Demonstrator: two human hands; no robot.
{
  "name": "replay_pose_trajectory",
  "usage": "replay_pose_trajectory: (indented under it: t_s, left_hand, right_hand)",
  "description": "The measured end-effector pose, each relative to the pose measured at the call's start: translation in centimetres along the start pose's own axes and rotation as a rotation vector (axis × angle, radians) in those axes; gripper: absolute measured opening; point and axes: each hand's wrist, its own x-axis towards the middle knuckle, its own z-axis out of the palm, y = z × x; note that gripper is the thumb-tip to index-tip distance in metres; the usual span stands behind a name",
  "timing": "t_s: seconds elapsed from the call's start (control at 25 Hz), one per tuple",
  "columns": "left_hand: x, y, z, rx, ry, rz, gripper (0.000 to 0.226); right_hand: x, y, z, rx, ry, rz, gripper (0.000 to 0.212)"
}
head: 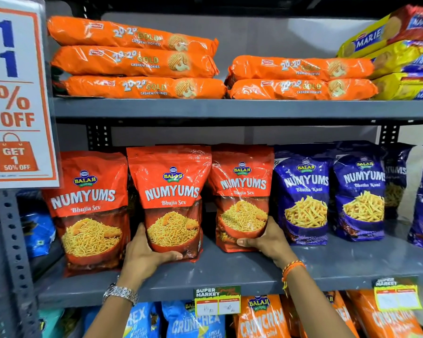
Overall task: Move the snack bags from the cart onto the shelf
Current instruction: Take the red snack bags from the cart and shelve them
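Note:
Three red Numyums Bhujia Sev bags stand upright on the grey middle shelf (230,272). My left hand (144,254) grips the bottom of the middle red bag (171,191), thumb across its front lower edge. My right hand (266,242) holds the lower right corner of the right red bag (242,186), which stands further back. The left red bag (88,206) stands untouched beside them. The cart is out of view.
Blue Numyums Bhatha Kani bags (305,191) stand to the right on the same shelf. Orange cookie packs (137,59) and yellow Marie packs (401,59) fill the shelf above. A discount sign (15,93) hangs at left. Crunchex bags (261,318) sit below.

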Motion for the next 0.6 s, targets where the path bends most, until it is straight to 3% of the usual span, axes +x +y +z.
replay_pose_trajectory:
  t_s: [0.6]
  left_hand:
    - [0.1,-0.5,-0.4,-0.098,-0.055,0.029,0.121]
  right_hand:
    - [-2.6,1.2,-1.9,0.055,-0.087,-0.05,0.115]
